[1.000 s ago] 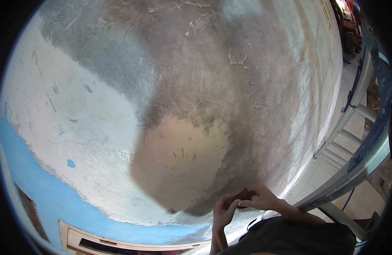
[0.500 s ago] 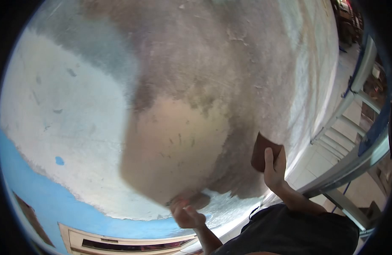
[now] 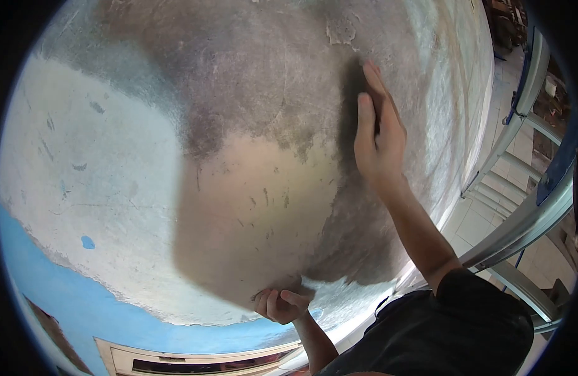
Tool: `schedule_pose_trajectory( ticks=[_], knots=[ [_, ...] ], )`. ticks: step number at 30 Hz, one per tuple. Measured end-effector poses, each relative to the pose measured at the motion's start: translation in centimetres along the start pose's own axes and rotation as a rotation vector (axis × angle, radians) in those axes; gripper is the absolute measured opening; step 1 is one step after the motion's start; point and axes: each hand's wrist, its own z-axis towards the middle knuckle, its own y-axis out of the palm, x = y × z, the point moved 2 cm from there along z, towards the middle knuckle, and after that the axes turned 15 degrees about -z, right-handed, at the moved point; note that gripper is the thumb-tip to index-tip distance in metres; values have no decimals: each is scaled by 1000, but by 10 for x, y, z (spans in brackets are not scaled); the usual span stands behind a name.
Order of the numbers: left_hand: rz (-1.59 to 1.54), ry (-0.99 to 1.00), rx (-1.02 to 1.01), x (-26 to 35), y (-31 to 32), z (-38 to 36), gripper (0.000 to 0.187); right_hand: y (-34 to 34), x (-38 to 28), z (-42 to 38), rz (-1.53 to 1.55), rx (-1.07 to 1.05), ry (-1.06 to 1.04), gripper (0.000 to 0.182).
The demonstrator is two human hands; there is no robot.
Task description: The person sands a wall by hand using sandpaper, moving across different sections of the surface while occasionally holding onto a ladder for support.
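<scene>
A wall [image 3: 257, 188] with grey, bare patches and pale patches fills most of the view. My right hand [image 3: 382, 141] is raised against its grey part, thumb apart from the fingers. A dark brown strip of sandpaper [image 3: 378, 118] shows between thumb and fingers; the hand hides most of the sheet. Lower down, my left hand [image 3: 281, 306] is close to the wall with its fingers curled in and the thumb over them. Whether anything is inside that hand, I cannot make out.
A metal ladder [image 3: 521, 232] stands at the right, over a tiled floor [image 3: 467, 222]. Blue paint [image 3: 63, 263] borders the pale wall at lower left, above a framed opening [image 3: 195, 362]. Assorted items lie at the far right edge.
My right hand has moved up along the wall with the sandpaper, which now shows only as a thin strip. My left hand stays low by the wall, its fingers now more clearly curled.
</scene>
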Motion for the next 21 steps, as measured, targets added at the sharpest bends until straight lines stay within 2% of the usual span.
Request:
schedule_pose_trajectory(
  ticks=[4, 9, 12, 15, 18, 21],
  knots=[
    [47, 11, -26, 5, 3, 1, 17, 14, -19, -2, -66, -110, -110, 44],
    [36, 1, 19, 1, 4, -7, 20, 15, -43, -63, -23, -225, -279, 48],
    [6, 11, 14, 0, 3, -6, 19, 18, -35, -20, -80, -197, -356, 50],
    [-3, 6, 38, 2, 4, -3, 20, 21, -41, 29, -91, -227, -327, 52],
    [4, 6, 53, 0, 2, -6, 20, 26, -53, 6, -47, -225, -398, 52],
    [15, 8, 70, -1, 2, -9, 20, 17, -56, -49, -36, -306, -500, 46]
  ],
)
